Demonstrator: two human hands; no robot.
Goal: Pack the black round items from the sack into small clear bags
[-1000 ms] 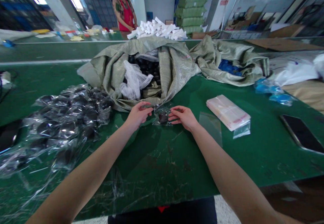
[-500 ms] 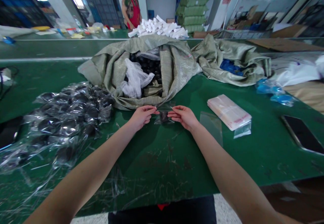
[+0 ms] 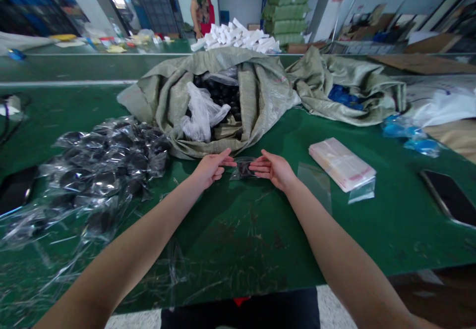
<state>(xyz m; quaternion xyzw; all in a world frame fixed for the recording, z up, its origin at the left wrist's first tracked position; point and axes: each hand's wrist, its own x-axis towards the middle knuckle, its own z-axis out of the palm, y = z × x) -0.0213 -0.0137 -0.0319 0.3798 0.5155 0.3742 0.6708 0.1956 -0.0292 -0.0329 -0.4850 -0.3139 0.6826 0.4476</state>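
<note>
A small clear plastic bag (image 3: 243,169) with a dark object inside lies on the green table between my hands. My left hand (image 3: 211,169) is at its left end, index finger stretched to the bag's edge and thumb raised clear. The lower fingers of that hand are partly curled. From the right, my right hand (image 3: 274,170) rests its extended fingertips against the bag, with its thumb lifted apart. Left of my hands is a heap of bagged dark round pieces (image 3: 106,183). Behind the small bag, an open woven sack (image 3: 260,106) holds many loose black pieces (image 3: 223,93).
A stack of flat clear bags (image 3: 342,164) lies to the right, near a single flat bag (image 3: 314,185). Phones lie at the right (image 3: 448,195) and left (image 3: 17,190). Another sack (image 3: 383,96) holds blue items. Across the table stands a person (image 3: 203,7) near white pieces (image 3: 238,36).
Both thumbs have lifted off the bag's upper edge, which was pinched between my fingers before. The bag now lies flatter under my fingertips. The view has shifted slightly.
</note>
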